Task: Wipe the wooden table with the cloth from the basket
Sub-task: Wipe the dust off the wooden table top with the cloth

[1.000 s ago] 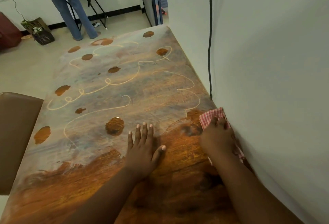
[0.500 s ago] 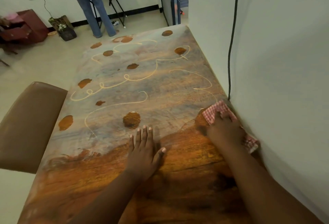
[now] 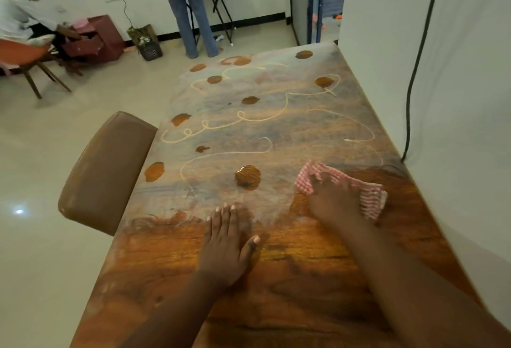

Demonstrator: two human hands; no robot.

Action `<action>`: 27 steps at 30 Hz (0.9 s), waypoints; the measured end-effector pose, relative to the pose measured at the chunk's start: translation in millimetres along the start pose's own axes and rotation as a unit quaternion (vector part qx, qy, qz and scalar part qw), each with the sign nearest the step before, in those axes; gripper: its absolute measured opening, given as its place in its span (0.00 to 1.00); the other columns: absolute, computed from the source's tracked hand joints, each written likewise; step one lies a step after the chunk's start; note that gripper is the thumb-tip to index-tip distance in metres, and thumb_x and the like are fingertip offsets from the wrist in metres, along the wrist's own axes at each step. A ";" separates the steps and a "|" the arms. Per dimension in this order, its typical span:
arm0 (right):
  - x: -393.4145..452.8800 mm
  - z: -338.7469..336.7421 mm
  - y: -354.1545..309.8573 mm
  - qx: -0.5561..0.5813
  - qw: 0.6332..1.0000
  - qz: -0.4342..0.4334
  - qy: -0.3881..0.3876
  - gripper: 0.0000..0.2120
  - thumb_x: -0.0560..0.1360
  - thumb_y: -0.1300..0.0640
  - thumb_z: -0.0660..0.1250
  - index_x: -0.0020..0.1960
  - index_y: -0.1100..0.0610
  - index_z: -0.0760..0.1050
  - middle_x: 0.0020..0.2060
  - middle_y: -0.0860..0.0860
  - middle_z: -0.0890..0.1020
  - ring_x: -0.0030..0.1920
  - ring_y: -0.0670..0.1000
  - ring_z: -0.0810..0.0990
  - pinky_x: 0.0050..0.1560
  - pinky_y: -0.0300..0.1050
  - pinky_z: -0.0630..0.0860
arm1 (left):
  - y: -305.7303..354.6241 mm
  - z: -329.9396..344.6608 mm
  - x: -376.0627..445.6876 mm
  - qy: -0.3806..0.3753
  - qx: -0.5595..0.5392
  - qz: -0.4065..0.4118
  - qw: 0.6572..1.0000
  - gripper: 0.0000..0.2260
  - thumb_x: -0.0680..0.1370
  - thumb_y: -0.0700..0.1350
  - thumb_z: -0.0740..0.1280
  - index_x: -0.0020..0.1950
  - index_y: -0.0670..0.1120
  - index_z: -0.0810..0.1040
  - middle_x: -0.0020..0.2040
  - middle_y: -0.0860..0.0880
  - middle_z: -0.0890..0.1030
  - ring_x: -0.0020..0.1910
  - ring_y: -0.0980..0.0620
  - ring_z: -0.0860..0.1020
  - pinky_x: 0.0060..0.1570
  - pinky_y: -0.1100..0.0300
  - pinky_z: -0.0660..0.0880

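Hands: left (image 3: pixel 221 242) spread flat on table (image 3: pixel 276 306); right (image 3: pixel 331 201) seemingly presses cloth (image 3: pixel 367 195).
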State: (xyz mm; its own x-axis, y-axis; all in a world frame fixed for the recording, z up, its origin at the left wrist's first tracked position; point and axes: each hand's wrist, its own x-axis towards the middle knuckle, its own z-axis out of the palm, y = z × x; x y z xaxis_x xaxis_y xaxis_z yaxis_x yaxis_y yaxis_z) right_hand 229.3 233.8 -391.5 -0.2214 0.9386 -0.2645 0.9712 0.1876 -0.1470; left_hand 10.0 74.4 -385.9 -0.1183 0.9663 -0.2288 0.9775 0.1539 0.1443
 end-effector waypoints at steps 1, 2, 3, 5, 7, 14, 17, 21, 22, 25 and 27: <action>-8.5 3.3 -24.7 0.000 0.999 -0.034 -0.012 0.33 0.74 0.39 0.55 0.76 0.43 0.50 0.76 0.50 0.55 0.72 0.66 0.54 0.67 0.65 0.51 | -3.3 1.6 -3.9 -0.004 -0.001 0.005 1.000 0.40 0.71 0.73 0.31 0.72 0.48 0.25 0.73 0.48 0.27 0.71 0.49 0.25 0.64 0.59 0.21; -19.6 9.2 -45.0 -0.005 0.997 -0.080 -0.021 0.32 0.74 0.39 0.55 0.75 0.42 0.50 0.76 0.49 0.55 0.72 0.66 0.53 0.67 0.65 0.49 | -6.4 3.0 -7.4 -0.007 -0.001 0.013 1.000 0.39 0.71 0.73 0.31 0.72 0.48 0.25 0.73 0.48 0.28 0.72 0.49 0.25 0.64 0.59 0.21; -31.9 16.9 -59.9 -0.015 0.991 -0.130 -0.028 0.29 0.76 0.41 0.53 0.75 0.40 0.50 0.77 0.47 0.54 0.73 0.66 0.51 0.67 0.66 0.48 | -10.5 3.8 -11.0 -0.009 0.000 0.019 1.000 0.39 0.71 0.73 0.31 0.72 0.49 0.26 0.74 0.48 0.28 0.72 0.50 0.25 0.65 0.58 0.22; -55.9 29.3 -65.7 -0.027 0.979 -0.200 -0.032 0.27 0.77 0.44 0.49 0.74 0.38 0.48 0.77 0.44 0.52 0.74 0.65 0.48 0.68 0.66 0.45 | -20.3 2.9 -16.2 -0.012 0.007 0.026 1.000 0.39 0.71 0.73 0.30 0.72 0.49 0.26 0.74 0.48 0.28 0.73 0.49 0.27 0.68 0.55 0.25; -69.6 31.9 -48.5 -0.016 0.980 -0.195 -0.031 0.26 0.76 0.44 0.46 0.74 0.35 0.48 0.76 0.41 0.53 0.75 0.62 0.48 0.68 0.65 0.45 | -35.3 -0.7 -20.8 -0.012 0.014 0.022 1.000 0.40 0.71 0.73 0.29 0.72 0.48 0.26 0.74 0.47 0.29 0.74 0.48 0.28 0.70 0.53 0.27; -45.9 16.3 -81.9 -0.028 0.998 0.038 -0.033 0.30 0.77 0.37 0.49 0.76 0.41 0.46 0.77 0.48 0.51 0.73 0.66 0.51 0.69 0.67 0.51 | -96.7 -8.5 -29.8 -0.005 0.020 0.036 0.999 0.40 0.71 0.71 0.30 0.73 0.46 0.27 0.76 0.45 0.30 0.74 0.46 0.29 0.71 0.50 0.27; -70.1 37.1 -147.2 -0.014 0.998 -0.008 -0.064 0.27 0.79 0.41 0.48 0.75 0.38 0.42 0.77 0.46 0.48 0.75 0.65 0.45 0.69 0.68 0.43 | -126.2 -10.0 -29.7 -0.008 0.020 0.074 0.997 0.42 0.71 0.71 0.30 0.75 0.45 0.30 0.77 0.44 0.33 0.74 0.46 0.29 0.71 0.50 0.28; -135.9 63.9 -159.7 -0.011 0.997 -0.026 -0.072 0.26 0.77 0.43 0.45 0.71 0.30 0.40 0.76 0.37 0.46 0.75 0.62 0.45 0.69 0.68 0.44 | -172.6 -17.5 -32.1 -0.001 0.010 0.140 0.990 0.36 0.75 0.70 0.37 0.73 0.50 0.27 0.78 0.46 0.34 0.74 0.48 0.30 0.70 0.52 0.28; -149.4 65.7 -155.2 -0.013 0.997 -0.005 -0.070 0.25 0.77 0.43 0.44 0.71 0.29 0.39 0.75 0.36 0.45 0.75 0.61 0.46 0.69 0.67 0.45 | -183.1 -19.0 -33.5 0.000 0.006 0.145 0.989 0.36 0.76 0.70 0.37 0.74 0.50 0.28 0.78 0.46 0.35 0.75 0.49 0.30 0.70 0.52 0.28; -171.6 63.7 -154.2 -0.029 0.994 0.066 -0.085 0.25 0.78 0.43 0.45 0.72 0.30 0.40 0.76 0.36 0.45 0.75 0.61 0.48 0.69 0.66 0.50 | -205.7 -20.5 -39.6 0.001 0.007 0.159 0.987 0.39 0.75 0.70 0.35 0.77 0.47 0.34 0.79 0.45 0.37 0.74 0.49 0.30 0.70 0.52 0.27; -172.6 61.3 -169.5 -0.022 0.990 0.100 -0.093 0.26 0.78 0.44 0.46 0.73 0.33 0.41 0.76 0.38 0.45 0.75 0.62 0.49 0.68 0.67 0.51 | -214.8 -21.5 -44.3 -0.003 0.008 0.180 0.984 0.40 0.74 0.72 0.34 0.78 0.48 0.34 0.79 0.46 0.37 0.73 0.50 0.29 0.69 0.53 0.25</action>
State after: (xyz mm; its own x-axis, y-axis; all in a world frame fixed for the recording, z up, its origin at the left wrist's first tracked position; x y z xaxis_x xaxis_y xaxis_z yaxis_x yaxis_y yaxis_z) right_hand 97.4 22.3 -379.3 -0.0320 0.8896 -0.4557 0.9993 0.0192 -0.0327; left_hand -198.5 3.0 -386.1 0.2367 0.9564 -0.1708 0.9584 -0.2011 0.2025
